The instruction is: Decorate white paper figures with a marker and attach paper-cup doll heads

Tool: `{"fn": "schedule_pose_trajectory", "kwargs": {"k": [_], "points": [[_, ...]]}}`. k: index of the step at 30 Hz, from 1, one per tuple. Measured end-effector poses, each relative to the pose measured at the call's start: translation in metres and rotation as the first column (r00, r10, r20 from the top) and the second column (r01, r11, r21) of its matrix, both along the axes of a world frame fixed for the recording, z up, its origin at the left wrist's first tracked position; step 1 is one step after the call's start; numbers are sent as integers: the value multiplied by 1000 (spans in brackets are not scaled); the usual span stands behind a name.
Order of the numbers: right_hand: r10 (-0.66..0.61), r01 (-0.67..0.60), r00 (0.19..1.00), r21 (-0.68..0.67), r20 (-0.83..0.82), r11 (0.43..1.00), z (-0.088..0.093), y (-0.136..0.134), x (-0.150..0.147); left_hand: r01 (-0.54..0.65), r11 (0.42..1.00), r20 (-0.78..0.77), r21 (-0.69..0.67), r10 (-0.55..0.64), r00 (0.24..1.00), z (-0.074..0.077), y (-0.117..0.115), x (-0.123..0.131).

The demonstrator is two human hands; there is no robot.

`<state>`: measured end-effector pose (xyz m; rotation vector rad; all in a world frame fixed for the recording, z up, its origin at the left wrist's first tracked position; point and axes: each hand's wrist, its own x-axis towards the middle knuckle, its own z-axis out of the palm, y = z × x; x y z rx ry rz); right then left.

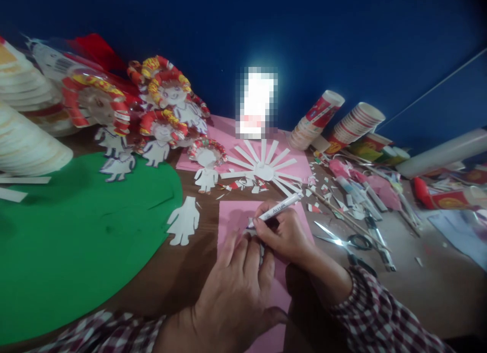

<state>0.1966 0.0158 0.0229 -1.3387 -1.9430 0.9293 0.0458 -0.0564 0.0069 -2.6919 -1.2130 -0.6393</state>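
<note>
My right hand (285, 234) grips a white acrylic marker (276, 208), its tip pointing down to the left near the fingertips of the other hand. Flat over a pink sheet (230, 213) lies my left hand (241, 279), fingers stretched out and pressing down. Part of a small pale cutout shows under those fingers, mostly hidden. To the left rests a white paper doll body (184, 221) without a head, at the edge of a green round board (114, 251). Scissors (344, 241) lie open to the right of my right hand.
Behind the pink sheet is a white paper-strip fan (264, 171) among scraps. Paper dolls with red-and-yellow rings (163, 135) stand at the back left. Stacked paper cups (317, 119) lean at the back right, near a wooden stick (346, 216). A bright pixelated patch hides something against the blue wall.
</note>
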Motion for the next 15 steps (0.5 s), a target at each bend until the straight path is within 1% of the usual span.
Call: {"fn": "schedule_pose_trajectory", "kwargs": {"k": [7, 12, 15], "points": [[8, -8, 1000, 3, 4, 1000, 1, 1, 0, 1, 1000, 4, -9, -1, 1000, 3, 0, 0], [-27, 28, 999, -34, 29, 999, 2, 1, 0, 3, 1000, 0, -11, -3, 1000, 3, 0, -1], [-38, 39, 999, -34, 26, 999, 2, 1, 0, 6, 1000, 7, -13, -6, 1000, 2, -1, -1]]}}
